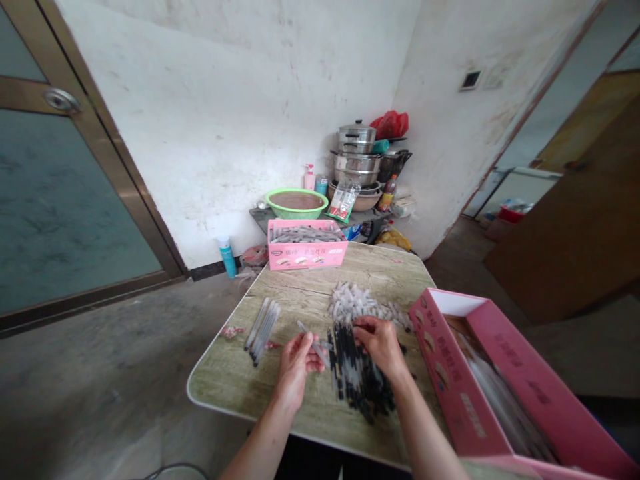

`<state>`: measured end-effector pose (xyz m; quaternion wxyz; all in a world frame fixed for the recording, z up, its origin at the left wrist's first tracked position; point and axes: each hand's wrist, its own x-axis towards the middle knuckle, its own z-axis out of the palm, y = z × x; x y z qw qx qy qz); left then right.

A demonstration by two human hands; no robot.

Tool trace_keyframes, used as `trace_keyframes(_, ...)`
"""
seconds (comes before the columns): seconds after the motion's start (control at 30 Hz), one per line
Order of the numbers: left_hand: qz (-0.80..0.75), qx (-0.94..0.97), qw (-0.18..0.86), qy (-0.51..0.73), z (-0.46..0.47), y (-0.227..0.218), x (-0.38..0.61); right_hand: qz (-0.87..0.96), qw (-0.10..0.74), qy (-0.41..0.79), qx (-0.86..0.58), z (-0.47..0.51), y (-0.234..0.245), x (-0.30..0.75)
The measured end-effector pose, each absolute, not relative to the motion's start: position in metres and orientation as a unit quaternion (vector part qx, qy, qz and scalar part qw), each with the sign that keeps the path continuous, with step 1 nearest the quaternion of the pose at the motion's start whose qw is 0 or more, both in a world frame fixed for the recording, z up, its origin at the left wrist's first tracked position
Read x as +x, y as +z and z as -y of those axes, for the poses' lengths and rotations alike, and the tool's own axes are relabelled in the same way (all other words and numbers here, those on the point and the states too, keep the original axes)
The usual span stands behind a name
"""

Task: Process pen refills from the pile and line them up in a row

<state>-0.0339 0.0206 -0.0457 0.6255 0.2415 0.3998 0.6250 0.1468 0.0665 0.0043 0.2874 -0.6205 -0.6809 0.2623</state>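
My left hand (299, 360) is closed around a clear pen barrel (314, 341), which slants up and to the left out of the fingers. My right hand (379, 339) is at the far end of a heap of black-ended pen parts (357, 377), its thumb and fingers pinched together; what they hold, if anything, is hidden. Just beyond it lies a pile of small whitish translucent pieces (356, 300), perhaps pen caps. Left of my left hand, several clear pens with dark tips (263, 330) lie side by side on the table.
The wood-patterned table (233, 373) carries a pink box (307, 257) full of clear barrels at its far edge. A larger open pink box (453, 387) stands at the right, with long clear pieces inside. Behind are a green basin (300, 212) and stacked pots (356, 163).
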Motion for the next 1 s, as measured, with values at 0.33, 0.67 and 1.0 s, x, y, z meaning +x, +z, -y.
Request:
trace_keyframes(0.33, -0.403, 0.229, 0.605, 0.648, -0.001, 0.002, -0.014, 0.413, 0.565, 0.535, -0.473, 0.032, 0.022, 0.138)
trace_keyframes(0.67, -0.407, 0.245, 0.603, 0.641, 0.012, 0.019, 0.002, 0.454, 0.582, 0.423, -0.525, 0.052, 0.011, 0.124)
trace_keyframes(1.0, -0.414, 0.263, 0.592, 0.639, 0.014, 0.022, -0.001, 0.469, 0.575, 0.409, -0.531, 0.052, 0.013, 0.121)
